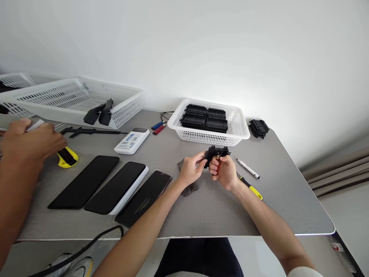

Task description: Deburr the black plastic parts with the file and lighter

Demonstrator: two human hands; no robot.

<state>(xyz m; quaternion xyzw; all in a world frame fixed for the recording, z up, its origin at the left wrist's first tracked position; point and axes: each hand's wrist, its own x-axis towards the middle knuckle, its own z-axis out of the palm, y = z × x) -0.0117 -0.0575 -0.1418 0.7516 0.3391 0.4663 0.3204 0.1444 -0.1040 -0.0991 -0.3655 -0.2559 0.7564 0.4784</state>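
Note:
My left hand (pixel 191 169) is closed on the left end of a black plastic part (pixel 218 150) with clips and ridges, held just above the grey table in front of the basket. My right hand (pixel 224 171) is closed in a fist under that part, thumb on top. In it is what looks like a lighter (pixel 218 156); only a metal tip and a bit of orange show. Beneath my left hand lies a dark grey cloth (pixel 190 189). A black-and-yellow handled tool (pixel 255 191) lies partly behind my right wrist, and a white marker (pixel 248 168) rests to its right.
A white basket (pixel 209 138) holds several black parts; another part (pixel 258 128) lies right of it. Blue (pixel 157 125) and red (pixel 159 129) lighters, a white device (pixel 132 141) and dark phone-like slabs (pixel 83 182) lie leftward. Another person's hand (pixel 31 140) works at far left.

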